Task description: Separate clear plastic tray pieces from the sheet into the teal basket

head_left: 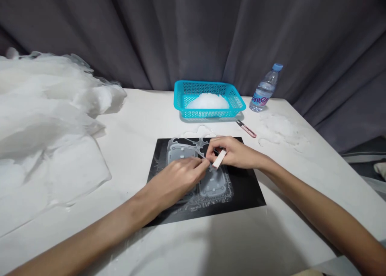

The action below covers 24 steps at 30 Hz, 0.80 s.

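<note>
A translucent moulded sheet (213, 187) with several rounded rectangular panels lies on a black mat (249, 191). My left hand (181, 175) reaches over it from the left. Its thumb and forefinger are pinched together at the sheet's middle, and the fingertips meet those of the other hand. My right hand (227, 151) is curled closed above the sheet's upper right part. A short, flat white strip with a reddish-brown end (219, 159) sticks out of its grip; the kind of tool or piece cannot be told. Both hands cover the middle of the sheet.
A turquoise basket (211, 114) holding white scraps (208, 101) stands behind the mat. Pink-handled thread snips (246, 128) lie to its right, near a water bottle (265, 90) and loose clear scraps (279, 128). A large heap of whitish translucent sheets (45, 119) fills the table's left side.
</note>
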Each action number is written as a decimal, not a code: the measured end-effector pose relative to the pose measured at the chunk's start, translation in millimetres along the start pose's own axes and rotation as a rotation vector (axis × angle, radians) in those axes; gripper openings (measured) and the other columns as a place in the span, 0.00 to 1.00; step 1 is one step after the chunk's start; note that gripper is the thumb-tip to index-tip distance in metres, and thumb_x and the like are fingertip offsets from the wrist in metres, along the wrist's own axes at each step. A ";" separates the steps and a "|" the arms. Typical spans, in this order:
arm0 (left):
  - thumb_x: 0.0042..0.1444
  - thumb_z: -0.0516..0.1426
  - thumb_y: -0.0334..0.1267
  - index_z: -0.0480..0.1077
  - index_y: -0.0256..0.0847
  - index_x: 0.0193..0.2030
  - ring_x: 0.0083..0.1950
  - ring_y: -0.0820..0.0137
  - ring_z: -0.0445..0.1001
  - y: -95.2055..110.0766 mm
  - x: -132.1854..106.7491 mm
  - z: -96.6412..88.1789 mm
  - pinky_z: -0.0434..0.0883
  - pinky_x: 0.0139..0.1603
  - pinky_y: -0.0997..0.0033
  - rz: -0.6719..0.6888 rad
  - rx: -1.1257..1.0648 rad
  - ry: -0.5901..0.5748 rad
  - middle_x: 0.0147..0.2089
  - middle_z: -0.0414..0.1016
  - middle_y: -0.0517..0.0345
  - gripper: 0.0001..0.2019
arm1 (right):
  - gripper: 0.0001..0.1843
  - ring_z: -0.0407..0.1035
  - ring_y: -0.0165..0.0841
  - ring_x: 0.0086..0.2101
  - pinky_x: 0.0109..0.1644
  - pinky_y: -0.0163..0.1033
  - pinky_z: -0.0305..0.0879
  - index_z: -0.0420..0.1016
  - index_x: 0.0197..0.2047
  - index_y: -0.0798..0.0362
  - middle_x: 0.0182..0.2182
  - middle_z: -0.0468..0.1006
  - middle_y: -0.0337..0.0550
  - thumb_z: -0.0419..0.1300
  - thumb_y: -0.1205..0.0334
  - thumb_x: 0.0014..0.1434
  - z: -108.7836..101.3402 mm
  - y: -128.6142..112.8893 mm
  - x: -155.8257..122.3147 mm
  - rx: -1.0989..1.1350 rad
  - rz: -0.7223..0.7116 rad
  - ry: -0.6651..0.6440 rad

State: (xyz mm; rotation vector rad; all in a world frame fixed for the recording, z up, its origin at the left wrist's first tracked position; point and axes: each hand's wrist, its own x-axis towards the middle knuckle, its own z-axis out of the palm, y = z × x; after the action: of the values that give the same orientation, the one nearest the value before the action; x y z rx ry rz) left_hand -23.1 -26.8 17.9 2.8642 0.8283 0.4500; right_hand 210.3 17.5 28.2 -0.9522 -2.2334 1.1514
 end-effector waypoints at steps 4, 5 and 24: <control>0.75 0.47 0.31 0.67 0.40 0.45 0.31 0.67 0.75 -2.4 0.5 -2.2 0.64 0.31 0.69 -0.050 -0.041 0.008 0.34 0.75 0.57 0.09 | 0.05 0.66 0.30 0.34 0.40 0.35 0.60 0.82 0.35 0.57 0.32 0.78 0.39 0.64 0.68 0.63 -4.3 -2.9 -0.6 0.052 -0.009 -0.027; 0.76 0.48 0.33 0.67 0.41 0.44 0.32 0.68 0.76 -2.7 1.4 -4.2 0.64 0.31 0.70 -0.101 -0.099 -0.002 0.35 0.76 0.58 0.09 | 0.06 0.67 0.30 0.34 0.40 0.35 0.61 0.82 0.36 0.57 0.32 0.78 0.39 0.64 0.66 0.65 -5.9 -3.6 -0.7 0.072 -0.005 -0.032; 0.69 0.52 0.21 0.74 0.35 0.43 0.34 0.65 0.81 3.1 6.0 -9.2 0.78 0.40 0.66 0.456 0.450 0.303 0.34 0.81 0.52 0.11 | 0.09 0.66 0.30 0.32 0.39 0.34 0.56 0.74 0.29 0.55 0.28 0.74 0.34 0.69 0.74 0.55 2.8 6.0 1.0 -0.064 -0.090 -0.007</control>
State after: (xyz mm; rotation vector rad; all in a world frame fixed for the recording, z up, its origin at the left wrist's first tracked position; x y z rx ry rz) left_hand -19.6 -25.9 28.7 3.4725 0.3230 0.8618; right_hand 210.0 19.3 21.7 -0.8644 -2.3068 1.0509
